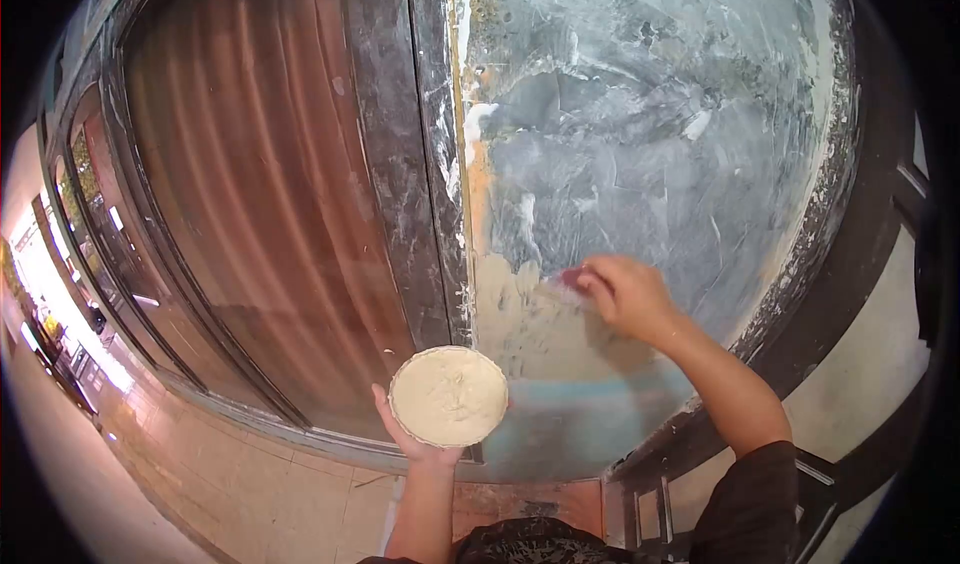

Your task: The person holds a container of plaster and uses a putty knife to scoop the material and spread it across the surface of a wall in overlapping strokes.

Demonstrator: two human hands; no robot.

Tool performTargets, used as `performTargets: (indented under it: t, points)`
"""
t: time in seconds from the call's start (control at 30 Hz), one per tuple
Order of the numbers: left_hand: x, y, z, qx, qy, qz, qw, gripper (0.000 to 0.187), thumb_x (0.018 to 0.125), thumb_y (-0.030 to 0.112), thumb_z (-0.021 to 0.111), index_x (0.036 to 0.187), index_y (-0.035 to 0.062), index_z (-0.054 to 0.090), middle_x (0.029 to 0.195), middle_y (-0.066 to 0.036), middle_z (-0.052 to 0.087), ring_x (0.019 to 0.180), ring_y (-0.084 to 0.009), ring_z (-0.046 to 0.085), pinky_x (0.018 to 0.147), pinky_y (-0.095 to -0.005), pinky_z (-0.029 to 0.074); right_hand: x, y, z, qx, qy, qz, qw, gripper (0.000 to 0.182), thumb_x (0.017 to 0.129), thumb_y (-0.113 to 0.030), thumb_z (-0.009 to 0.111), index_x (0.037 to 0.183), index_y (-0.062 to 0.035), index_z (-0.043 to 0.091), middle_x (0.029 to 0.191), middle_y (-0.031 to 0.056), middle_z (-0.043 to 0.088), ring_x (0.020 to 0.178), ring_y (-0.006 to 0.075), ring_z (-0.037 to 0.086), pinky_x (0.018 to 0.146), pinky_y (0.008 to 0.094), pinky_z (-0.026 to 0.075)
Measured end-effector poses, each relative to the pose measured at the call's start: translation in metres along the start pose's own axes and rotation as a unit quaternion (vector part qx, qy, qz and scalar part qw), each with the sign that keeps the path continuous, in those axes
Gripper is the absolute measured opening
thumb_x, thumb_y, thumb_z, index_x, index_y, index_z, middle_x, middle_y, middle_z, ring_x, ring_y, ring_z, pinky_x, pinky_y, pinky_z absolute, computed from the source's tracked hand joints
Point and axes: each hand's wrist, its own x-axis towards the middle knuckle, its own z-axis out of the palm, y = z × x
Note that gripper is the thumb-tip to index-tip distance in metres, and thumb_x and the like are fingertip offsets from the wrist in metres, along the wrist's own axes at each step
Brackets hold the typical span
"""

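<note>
Bright light fills an opening at nine o'clock on my feed, with pale beige floor tiles (250, 454) spreading below it towards seven. At ten I see a glass panel backed by a reddish-brown curtain (250, 144), then a dark, white-smeared upright frame (395, 144) at eleven.

Near six o'clock, my left hand (420, 450) cups a round, shallow, pale-rimmed container (449, 444) from beneath. Its thumb lies along the left side and a fingertip shows at the right; the other fingers are hidden from me. Smooth cream-coloured paste (448, 394) fills the container, roughened near the middle.

Mottled grey wall surface (620, 154) stretches around one o'clock, with a cream-coloured coated patch (540, 339) at five. Between three and four, my right hand (630, 296) pinches a small dark-red hand tool (574, 279) between thumb and fingers, at the patch's upper edge; I cannot tell whether it touches the wall. Dark, paint-flecked framing (880, 204) curves past three o'clock.
</note>
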Motion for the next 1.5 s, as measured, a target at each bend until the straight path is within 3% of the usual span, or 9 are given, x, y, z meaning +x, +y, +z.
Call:
performTargets:
  t: [0.13, 0.33, 0.53, 0.8, 0.9, 1.07, 1.27, 1.4, 1.5]
  points:
    - [-0.001, 0.001, 0.002, -0.008, 0.01, 0.0, 1.0, 0.083, 0.097, 0.077, 0.033, 0.147, 0.0142, 0.05, 0.151, -0.014, 0.05, 0.134, -0.0399, 0.051, 0.107, -0.0656, 0.045, 0.007, 0.0, -0.014, 0.182, 0.123, 0.065, 0.973, 0.016, 0.097, -0.02, 0.067, 0.105, -0.0062, 0.07, 0.094, 0.0162, 0.074, 0.085, 0.0375, 0.07, 0.071, 0.0434, 0.054]
    - [0.001, -0.002, 0.001, -0.002, 0.032, 0.005, 0.999, 0.083, 0.097, 0.077, 0.033, 0.147, 0.0125, 0.05, 0.151, -0.014, 0.051, 0.134, -0.038, 0.052, 0.108, -0.06, 0.045, -0.01, -0.008, 0.014, 0.018, -0.056, 0.011, 0.998, 0.019, 0.098, -0.025, 0.063, 0.105, -0.0103, 0.071, 0.091, 0.016, 0.073, 0.088, 0.0379, 0.069, 0.072, 0.0488, 0.054]
    - [0.0, -0.001, -0.001, 0.003, 0.038, 0.009, 0.999, 0.084, 0.098, 0.076, 0.033, 0.145, 0.0096, 0.052, 0.149, -0.014, 0.053, 0.133, -0.0372, 0.053, 0.109, -0.0563, 0.046, 0.011, -0.002, -0.006, 0.177, 0.14, 0.051, 0.973, 0.019, 0.096, -0.021, 0.067, 0.107, -0.0057, 0.069, 0.092, 0.0174, 0.072, 0.085, 0.0395, 0.069, 0.071, 0.047, 0.054]
    - [-0.002, 0.0, -0.001, -0.006, 0.044, 0.019, 0.999, 0.082, 0.098, 0.075, 0.034, 0.145, 0.0101, 0.053, 0.148, -0.013, 0.053, 0.134, -0.0365, 0.052, 0.11, -0.056, 0.045, -0.006, -0.007, 0.021, -0.003, -0.062, -0.001, 0.998, 0.023, 0.099, -0.03, 0.063, 0.108, -0.0102, 0.07, 0.088, 0.0171, 0.071, 0.082, 0.0389, 0.069, 0.07, 0.0494, 0.054]
    - [-0.003, 0.0, 0.004, -0.001, 0.047, 0.019, 0.999, 0.082, 0.098, 0.075, 0.035, 0.145, 0.0101, 0.053, 0.148, -0.013, 0.053, 0.134, -0.0365, 0.052, 0.11, -0.0562, 0.045, 0.014, 0.0, 0.009, 0.091, 0.139, 0.005, 0.986, 0.024, 0.099, -0.027, 0.064, 0.11, -0.0073, 0.069, 0.089, 0.0181, 0.072, 0.083, 0.0393, 0.07, 0.07, 0.05, 0.054]
    - [-0.005, 0.0, -0.001, 0.007, 0.058, 0.03, 0.998, 0.083, 0.097, 0.076, 0.036, 0.146, 0.0099, 0.051, 0.149, -0.013, 0.052, 0.134, -0.0372, 0.051, 0.11, -0.0571, 0.045, 0.008, -0.01, -0.011, 0.23, 0.092, 0.064, 0.967, 0.022, 0.097, -0.024, 0.066, 0.11, -0.0067, 0.07, 0.093, 0.0177, 0.073, 0.087, 0.0392, 0.07, 0.076, 0.0474, 0.055]
    - [-0.007, -0.002, 0.005, 0.017, 0.049, -0.003, 0.999, 0.087, 0.096, 0.077, 0.036, 0.147, 0.0084, 0.05, 0.15, -0.014, 0.052, 0.134, -0.0379, 0.052, 0.111, -0.0574, 0.044, 0.007, -0.009, 0.019, -0.016, 0.002, -0.017, 1.0, 0.019, 0.098, -0.03, 0.065, 0.108, -0.0145, 0.07, 0.085, 0.0158, 0.07, 0.081, 0.0386, 0.068, 0.07, 0.0506, 0.054]
    - [-0.009, -0.001, 0.005, 0.004, 0.053, -0.004, 0.999, 0.089, 0.096, 0.078, 0.034, 0.147, 0.0075, 0.05, 0.151, -0.016, 0.051, 0.134, -0.0384, 0.052, 0.111, -0.0577, 0.044, 0.033, -0.01, -0.014, 0.187, 0.157, 0.042, 0.969, 0.019, 0.097, -0.02, 0.067, 0.109, -0.0059, 0.07, 0.085, 0.0186, 0.073, 0.074, 0.0379, 0.07, 0.064, 0.0443, 0.053]
    - [-0.013, 0.0, 0.003, 0.007, 0.03, -0.007, 1.0, 0.089, 0.097, 0.077, 0.032, 0.148, 0.0066, 0.05, 0.15, -0.017, 0.052, 0.134, -0.039, 0.052, 0.11, -0.0577, 0.045, 0.024, -0.015, -0.026, 0.256, 0.113, 0.046, 0.959, 0.019, 0.097, -0.016, 0.068, 0.11, -0.0016, 0.068, 0.082, 0.0166, 0.072, 0.066, 0.0281, 0.069, 0.063, 0.0371, 0.052]
